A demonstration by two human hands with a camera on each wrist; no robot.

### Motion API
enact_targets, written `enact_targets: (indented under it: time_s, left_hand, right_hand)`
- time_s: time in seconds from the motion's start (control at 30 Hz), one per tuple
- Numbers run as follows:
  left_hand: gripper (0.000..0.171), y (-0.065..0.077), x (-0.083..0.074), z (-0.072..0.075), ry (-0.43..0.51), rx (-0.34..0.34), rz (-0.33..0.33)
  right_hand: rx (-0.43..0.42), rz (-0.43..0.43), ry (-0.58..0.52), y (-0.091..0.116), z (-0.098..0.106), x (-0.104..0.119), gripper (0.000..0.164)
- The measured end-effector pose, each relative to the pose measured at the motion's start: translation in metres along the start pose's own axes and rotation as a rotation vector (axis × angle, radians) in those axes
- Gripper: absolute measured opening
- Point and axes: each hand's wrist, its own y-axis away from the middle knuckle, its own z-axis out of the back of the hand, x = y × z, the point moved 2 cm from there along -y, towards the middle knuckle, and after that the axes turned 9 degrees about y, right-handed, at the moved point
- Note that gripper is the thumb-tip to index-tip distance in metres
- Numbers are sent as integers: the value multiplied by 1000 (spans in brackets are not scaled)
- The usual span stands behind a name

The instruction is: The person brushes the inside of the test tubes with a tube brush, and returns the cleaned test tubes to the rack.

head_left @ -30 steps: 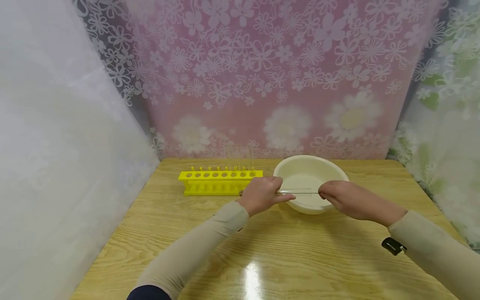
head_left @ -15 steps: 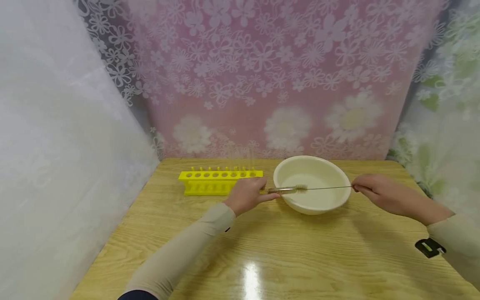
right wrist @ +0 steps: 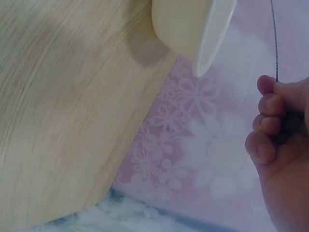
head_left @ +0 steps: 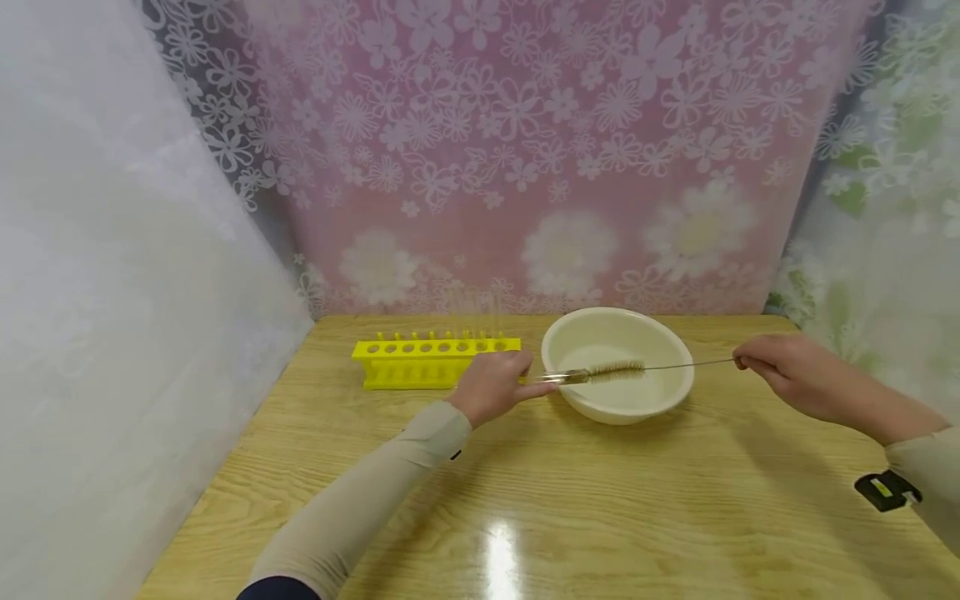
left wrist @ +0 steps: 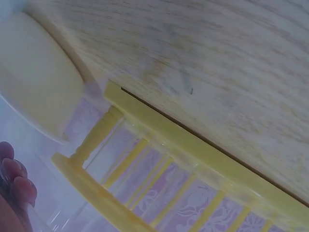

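Observation:
My left hand point(head_left: 491, 383) grips a clear glass test tube point(head_left: 553, 378) in front of the yellow rack, its mouth facing right over the basin's left rim. A test tube brush point(head_left: 617, 370) lies in line with it, bristles mostly outside and the tip end still inside the mouth. The thin twisted wire handle point(right wrist: 275, 43) runs right to my right hand point(head_left: 787, 372), whose thumb and forefinger pinch its end; the other fingers are curled, as the right wrist view shows. In the left wrist view only the fingertips point(left wrist: 21, 186) of the left hand appear at the lower left edge.
The cream basin point(head_left: 663, 398) stands below the brush at the table's back. Left of it is a yellow test tube rack point(head_left: 375, 353) with several clear tubes point(head_left: 498, 312) upright at its right end. Floral curtains point(head_left: 480, 167) hang behind the wooden table point(head_left: 420, 533).
My right hand has moved right, drawing the brush out of the tube so its bristles show over the basin. My left hand shifted slightly left with the tube.

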Motion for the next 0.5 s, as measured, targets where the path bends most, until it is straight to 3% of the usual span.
enact_targets:
  time_s: [0.3, 0.5]
  left_hand:
    - [45, -9, -9, -4, 25, 8, -44]
    - [47, -13, -11, -5, 39, 11, -10]
  right_hand:
    - [127, -47, -115, -22, -10, 27, 17]
    - [164, -34, -180, -43, -19, 45, 17]
